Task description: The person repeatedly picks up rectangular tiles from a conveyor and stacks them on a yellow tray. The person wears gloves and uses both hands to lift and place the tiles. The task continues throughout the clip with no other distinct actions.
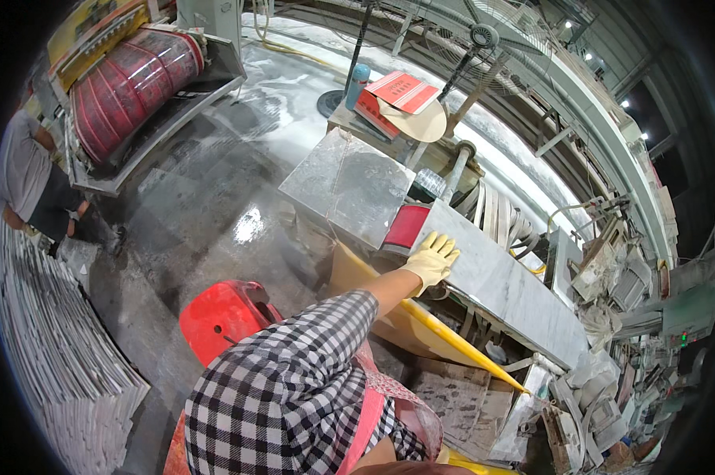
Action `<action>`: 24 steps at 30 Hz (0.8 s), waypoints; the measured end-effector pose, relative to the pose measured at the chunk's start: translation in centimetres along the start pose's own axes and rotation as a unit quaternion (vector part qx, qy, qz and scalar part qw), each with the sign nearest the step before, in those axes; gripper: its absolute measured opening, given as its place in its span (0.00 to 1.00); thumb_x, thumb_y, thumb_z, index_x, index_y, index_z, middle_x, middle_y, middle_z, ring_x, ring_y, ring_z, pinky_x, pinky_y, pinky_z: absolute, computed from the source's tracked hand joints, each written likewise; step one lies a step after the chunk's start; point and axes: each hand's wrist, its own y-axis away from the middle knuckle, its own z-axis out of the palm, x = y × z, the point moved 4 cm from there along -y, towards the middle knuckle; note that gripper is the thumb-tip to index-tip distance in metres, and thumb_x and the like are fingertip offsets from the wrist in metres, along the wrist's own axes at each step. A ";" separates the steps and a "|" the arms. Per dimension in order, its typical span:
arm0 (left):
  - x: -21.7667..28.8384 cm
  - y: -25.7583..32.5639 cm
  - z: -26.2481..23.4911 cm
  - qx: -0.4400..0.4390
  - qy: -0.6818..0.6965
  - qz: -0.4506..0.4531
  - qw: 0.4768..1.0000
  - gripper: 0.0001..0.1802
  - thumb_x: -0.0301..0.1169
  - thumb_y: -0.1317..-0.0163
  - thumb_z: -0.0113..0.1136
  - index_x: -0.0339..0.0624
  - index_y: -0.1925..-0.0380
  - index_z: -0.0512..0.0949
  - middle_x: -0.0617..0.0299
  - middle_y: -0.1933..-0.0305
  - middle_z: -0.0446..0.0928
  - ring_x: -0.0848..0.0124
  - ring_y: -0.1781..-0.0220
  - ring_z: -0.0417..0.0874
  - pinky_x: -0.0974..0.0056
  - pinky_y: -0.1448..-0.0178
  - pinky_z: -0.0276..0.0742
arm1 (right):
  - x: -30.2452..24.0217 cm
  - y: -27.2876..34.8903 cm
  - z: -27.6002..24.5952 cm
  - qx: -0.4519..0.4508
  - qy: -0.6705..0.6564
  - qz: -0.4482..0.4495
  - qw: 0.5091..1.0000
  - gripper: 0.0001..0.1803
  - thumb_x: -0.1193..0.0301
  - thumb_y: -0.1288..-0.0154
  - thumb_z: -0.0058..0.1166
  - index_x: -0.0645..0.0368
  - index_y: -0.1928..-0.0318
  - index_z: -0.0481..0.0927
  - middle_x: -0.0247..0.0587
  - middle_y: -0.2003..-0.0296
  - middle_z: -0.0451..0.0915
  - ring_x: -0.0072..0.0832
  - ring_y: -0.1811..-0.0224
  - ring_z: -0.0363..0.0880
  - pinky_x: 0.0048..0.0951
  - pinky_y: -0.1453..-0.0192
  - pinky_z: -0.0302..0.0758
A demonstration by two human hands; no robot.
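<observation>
My left hand (433,261), in a pale yellow glove, lies with its fingers stretched out on the near end of a long grey-white stone slab (508,281). It holds nothing. The slab runs away to the right on a machine, next to a red roller or belt end (407,226). Just left of the roller is a wide grey slab-topped surface (346,186). My left arm wears a black-and-white checked sleeve. My right hand is out of view.
A yellow rail (460,342) runs below the slab. Behind stands a small table with a red box (373,112), a straw-coloured hat (419,123) and a blue bottle (358,83). A red plastic stool (219,317), stacked slabs (64,356) and another person (33,170) are left.
</observation>
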 end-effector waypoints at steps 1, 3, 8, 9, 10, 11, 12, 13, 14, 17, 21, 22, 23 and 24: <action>0.0 0.1 -0.1 0.004 -0.002 0.003 1.000 0.33 0.44 0.28 0.48 0.43 0.26 0.64 0.49 0.21 0.61 0.51 0.17 0.54 0.43 0.16 0.40 | -0.3 0.2 0.0 0.011 0.030 -0.050 0.998 0.34 0.46 0.37 0.59 0.60 0.41 0.76 0.50 0.47 0.81 0.42 0.43 0.80 0.40 0.42 0.79; -0.1 0.1 -0.3 0.018 0.015 0.008 1.000 0.33 0.44 0.28 0.49 0.43 0.27 0.66 0.48 0.22 0.63 0.50 0.19 0.57 0.43 0.17 0.41 | -2.4 0.9 -1.3 0.114 0.214 -0.276 0.930 0.40 0.45 0.39 0.61 0.60 0.34 0.73 0.48 0.43 0.80 0.39 0.39 0.79 0.39 0.39 0.78; -0.3 0.3 -0.2 0.030 -0.014 0.015 0.999 0.33 0.44 0.28 0.51 0.42 0.26 0.64 0.47 0.23 0.63 0.50 0.20 0.57 0.43 0.17 0.42 | -4.0 -0.3 -6.8 -0.047 -0.005 0.058 0.997 0.25 0.49 0.36 0.61 0.60 0.55 0.82 0.52 0.58 0.85 0.49 0.55 0.83 0.44 0.52 0.79; -0.5 0.3 -0.1 0.028 0.005 0.018 0.999 0.34 0.44 0.29 0.52 0.42 0.26 0.64 0.47 0.23 0.63 0.49 0.20 0.57 0.44 0.17 0.42 | -4.7 -0.3 -7.8 -0.048 -0.007 0.074 0.996 0.23 0.50 0.36 0.61 0.61 0.59 0.84 0.53 0.61 0.86 0.51 0.58 0.84 0.45 0.55 0.80; -0.5 0.3 0.0 0.028 -0.002 0.019 0.999 0.34 0.44 0.28 0.51 0.43 0.26 0.64 0.48 0.22 0.62 0.50 0.19 0.56 0.43 0.17 0.42 | -5.2 -0.3 -8.6 -0.052 -0.024 0.082 0.995 0.22 0.51 0.35 0.60 0.61 0.63 0.86 0.54 0.63 0.86 0.53 0.61 0.85 0.46 0.57 0.80; -0.8 0.2 0.3 0.013 -0.015 0.010 1.000 0.34 0.44 0.28 0.51 0.43 0.26 0.64 0.48 0.22 0.61 0.50 0.19 0.56 0.43 0.17 0.41 | -5.7 -0.2 -8.9 -0.051 -0.030 0.098 0.993 0.22 0.51 0.35 0.60 0.61 0.64 0.86 0.54 0.64 0.86 0.53 0.62 0.85 0.46 0.58 0.80; -0.6 0.2 0.4 0.012 -0.014 0.015 1.000 0.34 0.44 0.28 0.51 0.44 0.26 0.63 0.49 0.22 0.61 0.50 0.19 0.55 0.43 0.17 0.41 | -5.6 -0.4 -9.2 -0.047 -0.039 0.110 0.992 0.21 0.52 0.35 0.61 0.60 0.64 0.86 0.54 0.64 0.86 0.53 0.62 0.85 0.46 0.59 0.80; -0.7 0.1 0.6 0.005 -0.018 0.013 1.000 0.33 0.44 0.27 0.50 0.44 0.25 0.63 0.49 0.21 0.60 0.50 0.18 0.55 0.43 0.17 0.40 | -5.4 -0.5 -9.2 -0.038 -0.032 0.124 0.991 0.21 0.52 0.34 0.61 0.60 0.64 0.86 0.54 0.64 0.86 0.53 0.63 0.85 0.47 0.59 0.80; -0.7 0.1 0.7 -0.005 -0.022 0.011 1.000 0.33 0.45 0.27 0.50 0.45 0.25 0.63 0.49 0.21 0.60 0.51 0.18 0.54 0.43 0.16 0.40 | -5.2 -0.5 -8.9 -0.028 -0.040 0.127 0.991 0.19 0.55 0.33 0.61 0.60 0.66 0.87 0.56 0.66 0.86 0.53 0.64 0.85 0.47 0.61 0.79; -0.9 0.2 0.6 -0.016 -0.018 0.006 1.000 0.33 0.45 0.27 0.48 0.45 0.25 0.62 0.50 0.20 0.59 0.51 0.17 0.53 0.42 0.17 0.40 | -4.0 -0.7 -7.6 -0.031 -0.054 0.139 0.988 0.19 0.56 0.32 0.59 0.60 0.69 0.87 0.56 0.68 0.85 0.54 0.64 0.85 0.48 0.61 0.79; -1.2 0.3 0.3 0.002 -0.054 0.025 0.998 0.33 0.45 0.27 0.48 0.45 0.25 0.63 0.49 0.20 0.59 0.50 0.18 0.56 0.41 0.17 0.42 | -3.4 -0.7 -6.8 -0.045 -0.086 0.138 0.986 0.19 0.56 0.31 0.57 0.60 0.67 0.87 0.56 0.67 0.85 0.55 0.65 0.84 0.49 0.61 0.79; -1.3 0.3 0.2 0.007 -0.039 0.024 0.999 0.34 0.46 0.27 0.49 0.44 0.25 0.63 0.48 0.21 0.61 0.49 0.19 0.57 0.41 0.18 0.43 | -3.5 -0.8 -6.9 -0.042 -0.072 0.131 0.988 0.20 0.56 0.31 0.56 0.60 0.67 0.87 0.56 0.67 0.85 0.55 0.65 0.84 0.49 0.61 0.79; -1.3 0.4 0.2 0.013 -0.047 0.028 0.998 0.34 0.45 0.28 0.50 0.44 0.25 0.63 0.48 0.22 0.62 0.49 0.19 0.57 0.40 0.18 0.43 | -3.6 -0.7 -7.2 -0.030 -0.051 0.121 0.991 0.20 0.56 0.30 0.55 0.60 0.67 0.87 0.56 0.67 0.86 0.55 0.65 0.84 0.49 0.61 0.79; -1.4 0.3 0.1 0.011 -0.045 0.028 0.999 0.34 0.45 0.28 0.50 0.44 0.25 0.63 0.47 0.22 0.62 0.49 0.20 0.58 0.40 0.18 0.44 | -3.8 -0.7 -7.3 -0.028 -0.065 0.111 0.991 0.20 0.56 0.30 0.54 0.60 0.68 0.87 0.56 0.67 0.85 0.55 0.65 0.84 0.50 0.61 0.78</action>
